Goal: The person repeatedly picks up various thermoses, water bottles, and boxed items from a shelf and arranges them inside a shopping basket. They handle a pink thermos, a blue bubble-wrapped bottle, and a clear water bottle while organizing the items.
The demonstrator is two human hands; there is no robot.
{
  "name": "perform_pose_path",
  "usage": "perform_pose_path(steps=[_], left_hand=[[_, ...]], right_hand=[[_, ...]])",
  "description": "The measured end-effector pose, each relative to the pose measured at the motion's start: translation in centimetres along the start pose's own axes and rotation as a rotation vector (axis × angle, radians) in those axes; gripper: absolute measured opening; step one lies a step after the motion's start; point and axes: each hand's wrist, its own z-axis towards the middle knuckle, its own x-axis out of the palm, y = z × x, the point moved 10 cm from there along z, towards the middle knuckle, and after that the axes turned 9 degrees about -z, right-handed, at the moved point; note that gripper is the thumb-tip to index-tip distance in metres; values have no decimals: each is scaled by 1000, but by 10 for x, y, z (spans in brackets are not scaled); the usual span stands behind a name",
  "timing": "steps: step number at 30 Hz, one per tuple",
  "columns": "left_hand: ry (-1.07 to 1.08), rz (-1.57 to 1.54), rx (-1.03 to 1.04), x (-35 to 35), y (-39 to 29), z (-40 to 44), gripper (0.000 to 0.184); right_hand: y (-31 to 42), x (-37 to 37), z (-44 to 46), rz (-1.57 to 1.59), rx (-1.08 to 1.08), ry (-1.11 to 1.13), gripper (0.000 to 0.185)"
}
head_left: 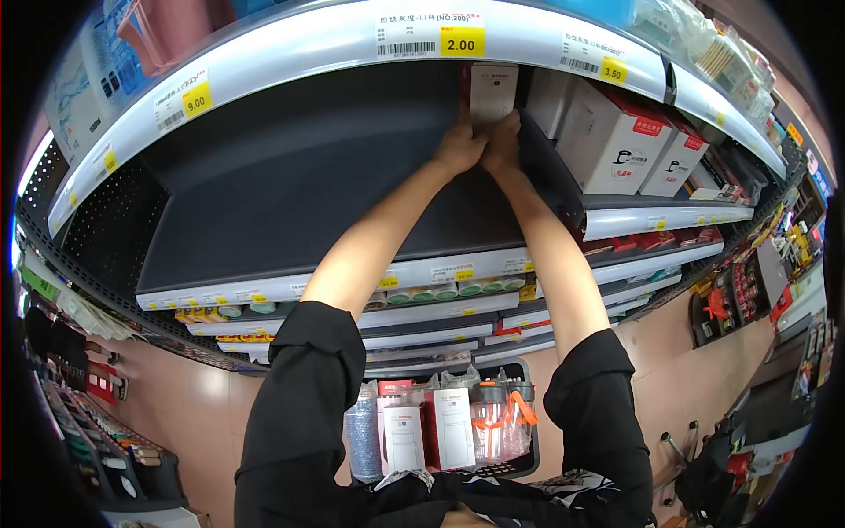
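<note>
A white box with a red side [494,91] stands upright at the back of the dark shelf [334,202], close to the divider on its right. My left hand [461,148] is closed on the box's lower left side. On its lower right side, my right hand [503,141] is closed too. The two hands touch or nearly touch below the box. Fingertips of both hands are partly hidden against it.
Right of the divider stand larger white and red boxes [613,145]. A price rail [519,44] runs above the hands. Below, a black basket [525,465] holds white boxes [453,427] and clear bottles with orange straps [503,422]. Lower shelves hold jars.
</note>
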Motion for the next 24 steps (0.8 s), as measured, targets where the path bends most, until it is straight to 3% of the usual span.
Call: perform_pose_path(steps=[1, 7, 14, 16, 24], left_hand=[[-10, -39, -36, -1, 1, 1, 71], [11, -66, -58, 6, 34, 19, 56], [-10, -7, -31, 6, 49, 30, 59], [52, -11, -21, 8, 52, 33, 73], [35, -141, -103, 11, 48, 27, 73]], right_hand=[[4, -3, 3, -51, -4, -2, 80], [4, 0, 11, -92, 53, 3, 96], [-1, 3, 15, -97, 146, 34, 100], [-2, 5, 18, -75, 80, -29, 101], [-7, 10, 23, -87, 57, -38, 103]])
